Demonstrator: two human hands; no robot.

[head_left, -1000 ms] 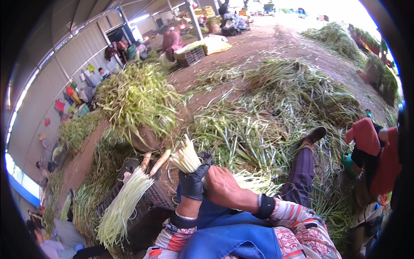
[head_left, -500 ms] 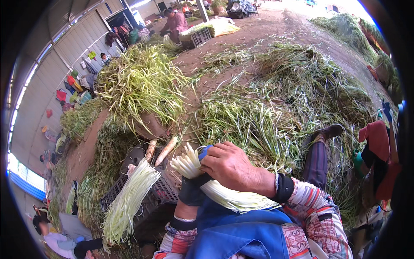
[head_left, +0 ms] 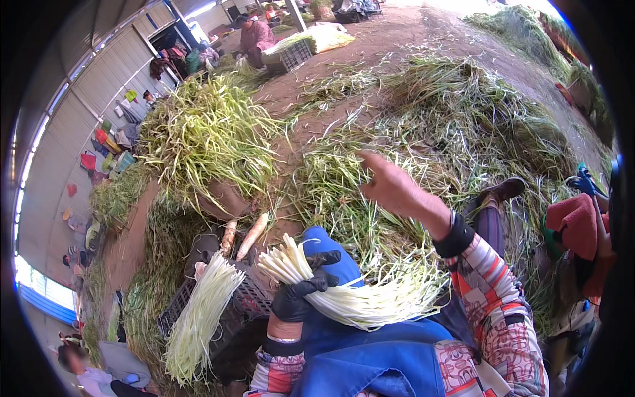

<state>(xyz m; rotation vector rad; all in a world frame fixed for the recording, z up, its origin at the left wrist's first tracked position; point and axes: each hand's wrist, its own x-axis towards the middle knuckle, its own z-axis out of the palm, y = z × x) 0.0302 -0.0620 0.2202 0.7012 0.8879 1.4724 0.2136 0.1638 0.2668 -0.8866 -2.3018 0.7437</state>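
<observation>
My left hand (head_left: pixel 296 298) wears a black glove and is closed around a bundle of pale chive-like stalks (head_left: pixel 377 301). The white stem ends point up and to the left; the thin yellow-green leaves fan out to the right across my blue apron (head_left: pixel 370 357). My bare right hand (head_left: pixel 397 188) is raised off the bundle, above the cut leaves, holding nothing that shows. Its index finger and thumb are apart; the other fingers are slightly blurred. To the left, a second bundle of stalks (head_left: pixel 202 317) lies across a dark plastic crate (head_left: pixel 254 298).
Two pale brown peg-like rods (head_left: pixel 253 236) stick up behind the crate. Beyond them stands a big heap of leafy greens (head_left: pixel 208 132). Loose leaves (head_left: pixel 463 126) cover the ground ahead and right. A red cloth (head_left: pixel 572 225) hangs at right. People sit farther off, one beside a crate (head_left: pixel 289 56).
My right hand has let go of the bundle near its stem ends and moved up and to the right. The left hand still grips the bundle, whose leaves now spread wider.
</observation>
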